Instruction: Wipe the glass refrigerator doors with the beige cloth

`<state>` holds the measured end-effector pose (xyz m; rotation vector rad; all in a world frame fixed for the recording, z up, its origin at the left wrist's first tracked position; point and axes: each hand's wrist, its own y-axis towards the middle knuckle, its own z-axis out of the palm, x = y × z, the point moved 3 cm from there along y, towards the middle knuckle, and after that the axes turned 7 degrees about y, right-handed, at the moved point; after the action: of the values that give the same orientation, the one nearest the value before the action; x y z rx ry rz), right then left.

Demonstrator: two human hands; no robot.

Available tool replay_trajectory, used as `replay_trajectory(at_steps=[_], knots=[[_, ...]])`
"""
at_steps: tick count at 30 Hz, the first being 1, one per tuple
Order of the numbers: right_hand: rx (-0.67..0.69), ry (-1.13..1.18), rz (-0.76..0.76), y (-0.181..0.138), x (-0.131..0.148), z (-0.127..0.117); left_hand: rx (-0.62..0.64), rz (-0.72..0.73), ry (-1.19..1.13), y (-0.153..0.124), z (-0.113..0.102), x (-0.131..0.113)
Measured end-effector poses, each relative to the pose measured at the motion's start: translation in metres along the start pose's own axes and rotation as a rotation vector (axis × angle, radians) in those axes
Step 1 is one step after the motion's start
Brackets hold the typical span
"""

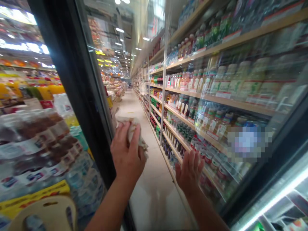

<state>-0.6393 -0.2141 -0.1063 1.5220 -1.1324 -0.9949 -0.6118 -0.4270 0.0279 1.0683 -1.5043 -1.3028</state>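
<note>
A pale, crumpled cloth (pixel 134 128) is under the fingers of my left hand (pixel 128 152), which grips it against the glass pane of a door (pixel 150 179). The cloth bunches out past my fingertips. Lower and to the right, my right hand (pixel 190 173) is raised with its fingers stretched out. It holds nothing and seems to rest on the same glass, though contact is hard to make out. The door's black frame (pixel 79 80) runs slantwise to the left of my left hand.
Shelves of bottled drinks (pixel 183 89) show in or through the glass on the right, beside a pale aisle floor (pixel 128 99). Stacked drink packs (pixel 31 144) stand at left, with a beige chair back (pixel 45 210) before them. A lit strip (pixel 274 195) edges the lower right.
</note>
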Motion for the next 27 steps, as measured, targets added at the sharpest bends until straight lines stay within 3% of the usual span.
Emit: replay_trajectory(at_steps=[6,9,13,16,20,22,25,27], knots=[[0.019,0.022,0.0,-0.004,-0.002,-0.001,0.086,0.05,-0.029,-0.009,0.016,-0.019],[0.008,0.023,-0.02,-0.005,-0.003,0.001,0.05,0.105,0.009,0.015,0.022,-0.015],[-0.02,0.005,-0.029,-0.002,-0.001,-0.001,0.002,0.057,0.055,0.051,0.022,-0.001],[-0.024,0.004,-0.036,-0.001,0.0,-0.003,0.007,0.07,0.057,0.032,0.023,-0.015],[-0.013,0.03,-0.03,-0.003,-0.001,-0.002,0.08,0.266,0.029,-0.004,0.028,-0.04],[-0.017,0.023,-0.034,-0.004,-0.001,-0.001,0.087,0.287,0.05,0.007,0.028,-0.034],[-0.022,-0.006,-0.038,-0.003,0.0,-0.001,0.023,0.188,0.097,0.046,0.025,-0.009],[-0.019,-0.014,-0.042,-0.002,0.0,-0.001,-0.011,0.133,0.092,0.054,0.024,0.0]])
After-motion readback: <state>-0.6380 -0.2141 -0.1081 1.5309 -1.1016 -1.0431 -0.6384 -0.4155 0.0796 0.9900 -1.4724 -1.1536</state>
